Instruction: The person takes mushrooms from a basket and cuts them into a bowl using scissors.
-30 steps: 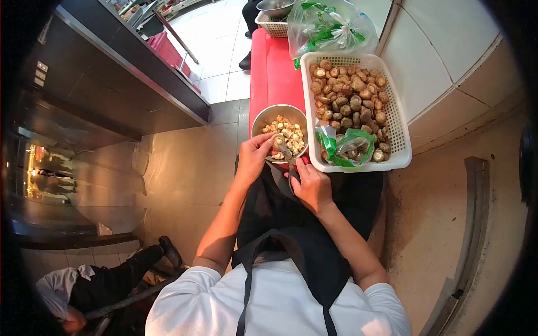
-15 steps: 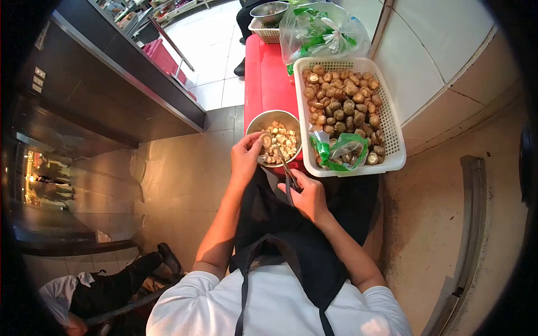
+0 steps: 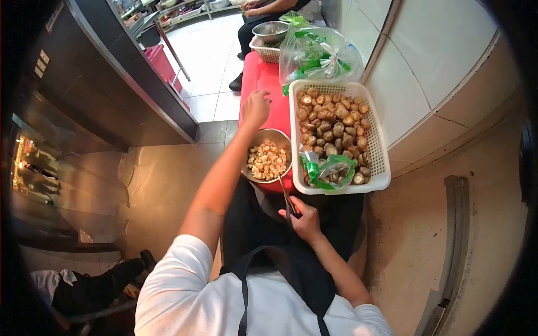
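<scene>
My left hand [image 3: 257, 109] is stretched out beyond the metal bowl, above the red bench [image 3: 269, 73]. Its fingers are loosely bent and apart, and no mushroom shows in them. In my right hand [image 3: 306, 219] is a pair of scissors [image 3: 287, 203], with the tips pointing at the near rim of the bowl. Cut mushroom pieces [image 3: 268, 161] fill the lower part of the bowl [image 3: 288, 147]. To the right stands a white plastic basket [image 3: 382, 168] of whole brown mushrooms [image 3: 328, 120], with a green and clear plastic bag [image 3: 330, 171] lying on them.
Behind the basket sits a clear bag with green print [image 3: 319, 56]. Farther back are another metal bowl [image 3: 271, 32] and a small basket [image 3: 265, 51]. A seated person [image 3: 263, 22] is at the far end; another person [image 3: 84, 285] is at lower left. A tiled wall [image 3: 414, 67] runs along the right.
My left hand has moved forward, away from the bowl, and the mushroom it held no longer shows. My right hand has drawn the scissors back from over the bowl. The view has shifted.
</scene>
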`<state>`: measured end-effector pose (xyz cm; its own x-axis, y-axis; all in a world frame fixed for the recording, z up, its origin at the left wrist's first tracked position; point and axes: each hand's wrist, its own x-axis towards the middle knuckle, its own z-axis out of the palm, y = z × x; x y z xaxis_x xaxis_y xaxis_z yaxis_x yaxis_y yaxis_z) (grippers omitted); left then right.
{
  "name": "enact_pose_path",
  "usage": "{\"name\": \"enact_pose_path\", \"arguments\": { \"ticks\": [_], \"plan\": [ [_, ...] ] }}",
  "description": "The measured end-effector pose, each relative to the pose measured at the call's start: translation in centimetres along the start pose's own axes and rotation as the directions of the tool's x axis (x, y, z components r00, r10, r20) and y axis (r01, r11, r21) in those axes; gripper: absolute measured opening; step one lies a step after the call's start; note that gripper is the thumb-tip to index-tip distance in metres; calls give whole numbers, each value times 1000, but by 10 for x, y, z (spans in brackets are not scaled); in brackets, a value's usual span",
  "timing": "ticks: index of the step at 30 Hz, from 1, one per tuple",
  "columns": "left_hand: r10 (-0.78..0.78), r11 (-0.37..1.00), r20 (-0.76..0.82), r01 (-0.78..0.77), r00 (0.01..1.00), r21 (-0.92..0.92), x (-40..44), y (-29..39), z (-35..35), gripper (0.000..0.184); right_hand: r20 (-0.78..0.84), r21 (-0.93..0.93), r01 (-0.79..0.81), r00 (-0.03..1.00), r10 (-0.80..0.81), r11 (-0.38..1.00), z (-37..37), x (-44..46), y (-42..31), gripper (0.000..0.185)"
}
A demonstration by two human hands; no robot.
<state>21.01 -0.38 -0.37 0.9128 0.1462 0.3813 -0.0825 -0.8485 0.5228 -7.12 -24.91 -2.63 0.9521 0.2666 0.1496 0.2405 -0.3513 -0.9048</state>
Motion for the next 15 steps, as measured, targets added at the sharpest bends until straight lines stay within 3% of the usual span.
{"name": "enact_pose_path", "arguments": {
  "ticks": [2,3,4,5,8,9,12,15],
  "plan": [
    [44,990,63,-52,997,135,18,-41,28,29,2,-2,11,1000,-11,1000,3,-1,9,43],
    [73,982,97,-89,993,168,25,-50,35,27,-43,-10,116,992,-117,993,6,1,12,42],
    [100,972,135,-126,986,200,31,-57,45,25,8,-79,81,997,-80,994,3,3,8,43],
    [192,968,86,-203,978,150,35,-62,58,19,16,-91,125,992,-124,988,5,7,10,45],
    [284,927,191,-320,940,198,45,-72,79,16,28,-87,188,982,-186,978,7,7,17,47],
    [305,911,143,-332,942,243,48,-72,81,15,34,-81,203,979,-201,976,6,8,19,47],
    [176,931,184,-225,967,287,49,-66,80,15,10,-91,205,979,-205,975,6,9,23,48],
    [140,990,169,-136,976,-34,37,-41,36,19,67,-111,160,986,-153,981,1,13,17,46]
  ]
}}
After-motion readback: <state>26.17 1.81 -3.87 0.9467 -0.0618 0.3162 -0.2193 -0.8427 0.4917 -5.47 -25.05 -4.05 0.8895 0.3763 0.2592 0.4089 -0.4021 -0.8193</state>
